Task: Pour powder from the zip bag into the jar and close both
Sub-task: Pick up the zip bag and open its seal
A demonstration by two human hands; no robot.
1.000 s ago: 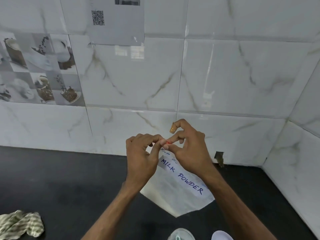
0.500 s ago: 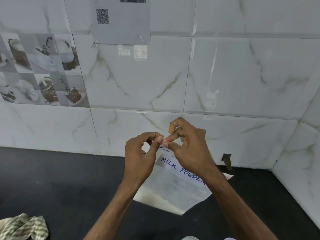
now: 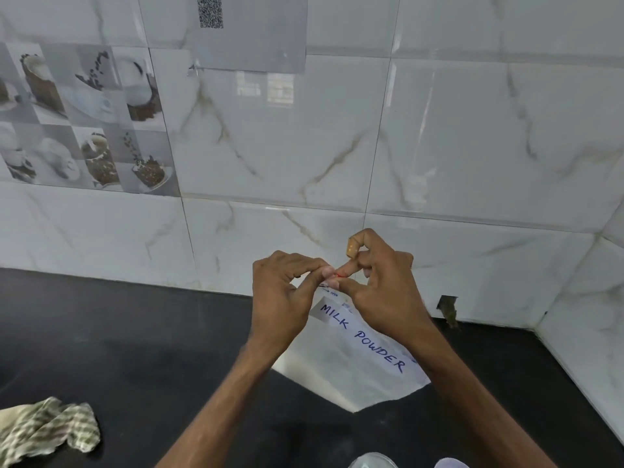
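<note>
A clear zip bag labelled "MILK POWDER" hangs in the air above the black counter, white powder settled in its lower part. My left hand and my right hand both pinch the bag's red zip strip at its top corner, thumbs and forefingers close together. A plaster wraps one right fingertip. At the bottom edge the glass jar's rim and a white lid just show, below the bag.
The black counter runs back to a white marble-tiled wall, which turns a corner at the right. A crumpled checked cloth lies at the front left. A small dark hole marks the wall's base.
Both hands have kept pinching the top of the bag, which has swung slightly. The view dipped upward and back, so the jar rim and lid left the frame and returned.
</note>
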